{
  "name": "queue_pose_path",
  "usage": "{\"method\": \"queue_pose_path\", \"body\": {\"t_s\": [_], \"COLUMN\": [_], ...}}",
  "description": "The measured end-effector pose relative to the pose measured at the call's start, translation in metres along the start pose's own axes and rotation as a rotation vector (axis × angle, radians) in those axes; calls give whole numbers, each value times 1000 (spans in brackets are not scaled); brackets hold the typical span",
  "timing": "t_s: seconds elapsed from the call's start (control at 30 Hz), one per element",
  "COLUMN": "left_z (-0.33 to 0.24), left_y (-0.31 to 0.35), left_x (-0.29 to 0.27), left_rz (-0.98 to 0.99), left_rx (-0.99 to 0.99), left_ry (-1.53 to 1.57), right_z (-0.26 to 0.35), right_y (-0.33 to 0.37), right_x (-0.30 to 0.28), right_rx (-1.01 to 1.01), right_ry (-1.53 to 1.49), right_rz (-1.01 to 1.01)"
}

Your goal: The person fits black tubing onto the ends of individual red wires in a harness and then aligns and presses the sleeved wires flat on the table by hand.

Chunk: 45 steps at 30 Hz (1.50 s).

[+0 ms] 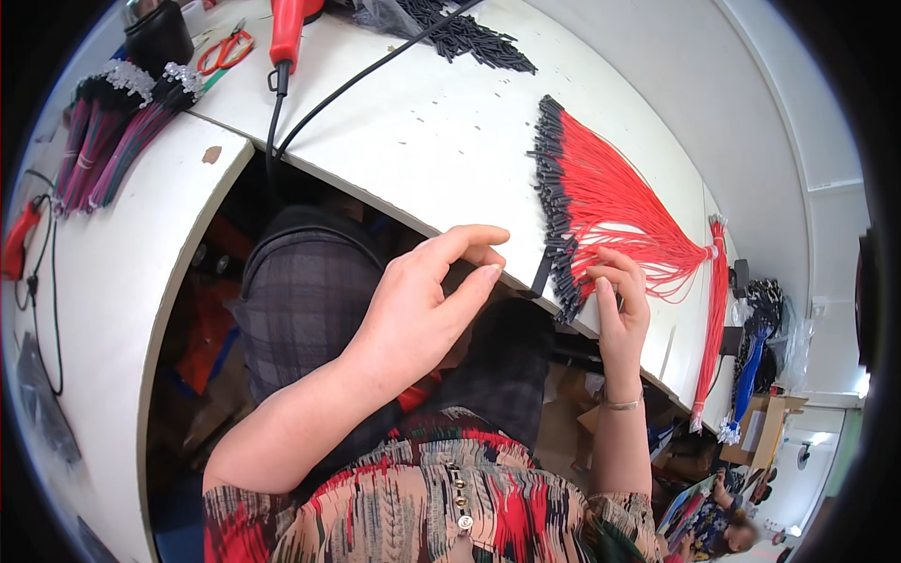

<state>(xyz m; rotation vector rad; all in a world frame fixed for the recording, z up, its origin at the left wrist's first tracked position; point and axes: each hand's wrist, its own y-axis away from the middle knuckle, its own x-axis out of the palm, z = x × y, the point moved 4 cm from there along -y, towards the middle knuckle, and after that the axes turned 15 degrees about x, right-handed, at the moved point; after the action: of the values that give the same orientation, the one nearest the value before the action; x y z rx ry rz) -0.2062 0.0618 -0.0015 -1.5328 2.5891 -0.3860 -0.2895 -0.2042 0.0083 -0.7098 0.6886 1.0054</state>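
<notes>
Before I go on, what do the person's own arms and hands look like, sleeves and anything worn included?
The left hand and right hand are bare, without gloves. The sleeves have a streaky pattern of red, black and beige, and leave both forearms uncovered. A thin, metallic-looking bracelet circles the right wrist; none shows on the left.

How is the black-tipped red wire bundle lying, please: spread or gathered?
Spread: the red wires fan out leftward to their black ends.
</notes>
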Motion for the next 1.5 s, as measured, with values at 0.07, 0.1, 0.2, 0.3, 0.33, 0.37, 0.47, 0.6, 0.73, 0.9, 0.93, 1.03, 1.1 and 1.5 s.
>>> {"method": "queue_pose_path", "body": {"t_s": [0.07, 0.1, 0.2, 0.3, 0.33, 0.37, 0.47, 0.6, 0.73, 0.9, 0.93, 1.03, 1.1, 1.5], "left_z": [-2, -4, -9, -10, -12, -16, -16, -16, -21, -23, -24, -24, -23, -35], "left_y": [0, 0, 2, 6, 7, 7, 10, 13, 13, 13, 13, 12, 12, -10], "left_x": [0, -1, -6, -9, -9, -10, -9, -8, -11, -11, -11, -9, -8, -9], "left_rz": [18, 22, 46, 101, 131, 169, 242, 287, 310, 325, 328, 330, 329, 298], "left_rx": [-49, -59, -56, -85, 17, 22, 127, 176, 206, 204, 208, 213, 215, 365], "left_ry": [69, 97, 109, 117, 80, 36, 7, 26, 62, 85, 84, 77, 68, -139], "right_z": [0, 0, 0, 10, 12, 14, 21, 28, 35, 35, 35, 34, 35, 27], "right_y": [0, 0, -3, -9, -12, -15, -27, -40, -48, -52, -52, -55, -56, -75], "right_x": [0, -1, -1, -1, -1, 0, 2, 9, 12, 14, 14, 14, 15, 21], "right_rx": [6, 32, 65, 71, 73, 42, -11, -26, -35, -25, -23, -30, -25, -96], "right_ry": [0, -20, -65, -45, -39, 0, 94, 146, 183, 199, 200, 212, 202, 169], "right_rz": [-1, -15, -41, -26, -22, -29, -10, 29, 47, 63, 65, 68, 68, 118]}}
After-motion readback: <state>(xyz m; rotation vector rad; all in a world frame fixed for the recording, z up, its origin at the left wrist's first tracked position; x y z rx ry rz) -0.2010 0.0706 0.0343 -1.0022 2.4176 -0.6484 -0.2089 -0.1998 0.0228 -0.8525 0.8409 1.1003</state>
